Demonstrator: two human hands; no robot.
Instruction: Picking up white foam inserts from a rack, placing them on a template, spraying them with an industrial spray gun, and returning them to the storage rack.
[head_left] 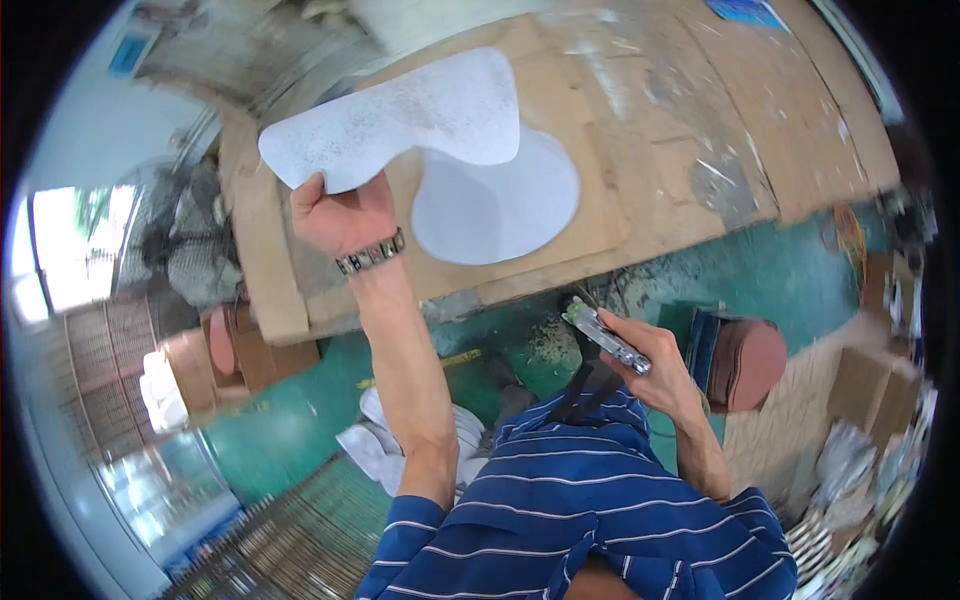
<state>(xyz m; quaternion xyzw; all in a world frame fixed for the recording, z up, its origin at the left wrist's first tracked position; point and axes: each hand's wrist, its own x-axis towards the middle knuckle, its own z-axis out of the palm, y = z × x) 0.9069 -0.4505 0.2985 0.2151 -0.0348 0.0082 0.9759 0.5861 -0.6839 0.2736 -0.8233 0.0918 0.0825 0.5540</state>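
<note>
The right hand [655, 365] is held close to the body, fingers clamped on a silver hand tool [605, 337] above the green floor [780, 270]. Further out, the left hand [340, 215], wearing a bracelet [370, 253], has its fingers clamped on the edge of a curved white sheet [410, 115] lifted off the bench [640, 120]. A second white sheet [500, 205] lies flat beneath it. Judged step: separating the top sheet. The lift likely requires a steady pinch to avoid creasing.
</note>
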